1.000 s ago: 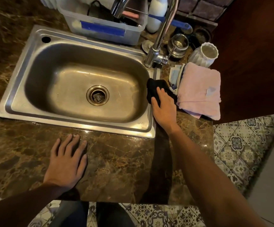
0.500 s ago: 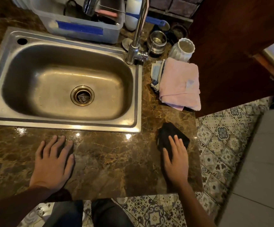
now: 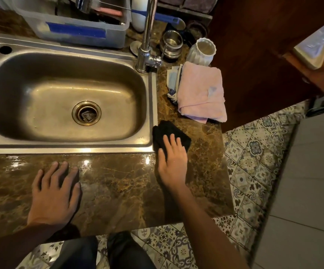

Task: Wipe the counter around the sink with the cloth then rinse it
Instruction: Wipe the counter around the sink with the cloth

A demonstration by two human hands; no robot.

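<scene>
A black cloth [image 3: 167,131] lies on the brown marble counter [image 3: 118,181] just right of the steel sink's [image 3: 151,105] front right corner. My right hand [image 3: 171,162] presses flat on the cloth, fingers spread over its near half. My left hand [image 3: 55,193] rests flat and open on the counter in front of the sink, holding nothing. The chrome faucet [image 3: 146,41] stands at the sink's back right corner. No water is running.
A folded pink towel [image 3: 201,92] lies on the counter's right side, over striped cloths. A white ribbed cup [image 3: 201,51], a steel cup [image 3: 171,43] and a plastic bin [image 3: 79,28] stand behind. A dark wooden panel [image 3: 264,55] rises at right; the counter ends at patterned floor tiles [image 3: 250,152].
My right hand slid the black cloth from beside the faucet down toward the counter's front, then back up and left to the sink's front right corner. The left hand stayed put.
</scene>
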